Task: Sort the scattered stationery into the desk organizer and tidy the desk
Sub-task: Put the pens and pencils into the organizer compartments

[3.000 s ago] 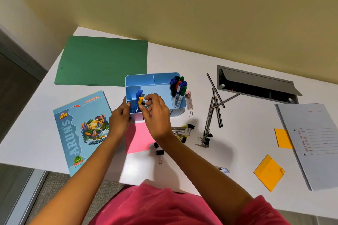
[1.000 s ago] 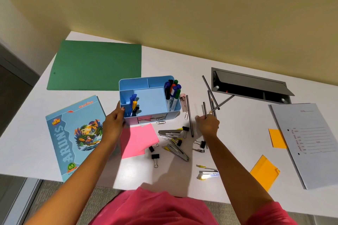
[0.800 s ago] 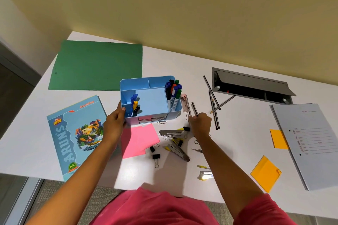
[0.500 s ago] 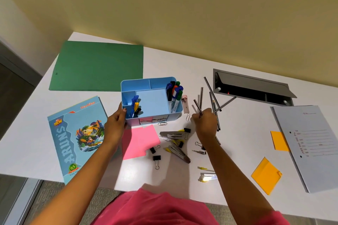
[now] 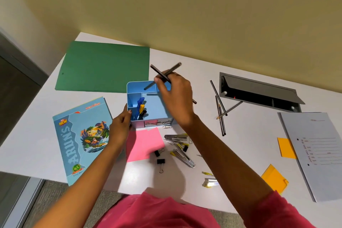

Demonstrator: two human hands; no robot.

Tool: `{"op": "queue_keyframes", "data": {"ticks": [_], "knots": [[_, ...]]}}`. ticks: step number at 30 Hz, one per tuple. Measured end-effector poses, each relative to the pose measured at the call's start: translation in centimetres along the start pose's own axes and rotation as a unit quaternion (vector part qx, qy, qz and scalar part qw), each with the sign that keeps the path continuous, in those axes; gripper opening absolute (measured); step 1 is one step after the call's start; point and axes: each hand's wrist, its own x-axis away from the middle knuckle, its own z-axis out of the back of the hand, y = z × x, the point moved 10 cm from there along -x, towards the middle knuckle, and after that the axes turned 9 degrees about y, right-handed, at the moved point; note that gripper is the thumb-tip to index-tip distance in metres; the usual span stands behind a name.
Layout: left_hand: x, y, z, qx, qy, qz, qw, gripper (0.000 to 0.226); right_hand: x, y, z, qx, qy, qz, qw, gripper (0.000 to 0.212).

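The right hand [image 5: 175,98] is closed on two dark pencils [image 5: 165,75], crossed, above the back of the blue organizer [image 5: 153,123]; their lower ends slant down-left toward its rear compartments, so tipping them upright looks like the next need. The left hand [image 5: 121,127] has fingers pressed on the organizer's front-left corner. More pencils [image 5: 221,114] lie to the right, nearer the right hand

Just one head-worn wide-angle cam here, looking forward and steeply down over the white flat surface [image 5: 240,146] toward the beige painted wall [image 5: 203,15], close in, both forearms entering from the bottom edge.
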Motion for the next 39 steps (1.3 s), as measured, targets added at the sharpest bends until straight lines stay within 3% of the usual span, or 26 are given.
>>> {"op": "queue_keyframes", "data": {"ticks": [7, 12, 16, 20, 26, 29, 32, 39], "knots": [[0.2, 0.4, 0.0, 0.008, 0.014, -0.01, 1.0, 0.038, -0.5, 0.4, -7.8, 0.077, -0.158, 0.039, 0.984, 0.03], [0.3, 0.6, -0.1, 0.007, 0.01, -0.017, 1.0, 0.043, -0.3, 0.9, -9.6, 0.087, -0.205, 0.017, 0.975, 0.022], [0.4, 0.9, -0.1, -0.002, 0.009, -0.026, 1.0, 0.044, -0.4, 1.1, -9.6, 0.055, -0.194, -0.013, 0.979, 0.016], [0.3, 1.0, -0.1, -0.02, 0.013, -0.03, 0.999, 0.045, -0.6, 1.4, -9.0, 0.034, -0.16, -0.027, 0.986, 0.022], [0.1, 0.7, -0.2, -0.027, 0.009, -0.026, 0.999, 0.043, -1.9, -1.2, -3.0, -0.128, 0.042, -0.058, 0.989, 0.032], [0.0, 0.4, -0.2, -0.017, 0.006, -0.02, 1.0, 0.04, -2.3, -3.3, -0.8, -0.189, 0.085, -0.036, 0.978, 0.035], [0.0, 0.4, -0.3, -0.014, 0.004, -0.018, 1.0, 0.037, -2.9, -4.2, -1.9, -0.217, 0.033, -0.019, 0.976, 0.034], [0.0, 0.5, -0.1, -0.004, 0.008, -0.022, 1.0, 0.042, -1.3, -1.9, -8.5, -0.021, -0.111, 0.036, 0.993, 0.043]]}}
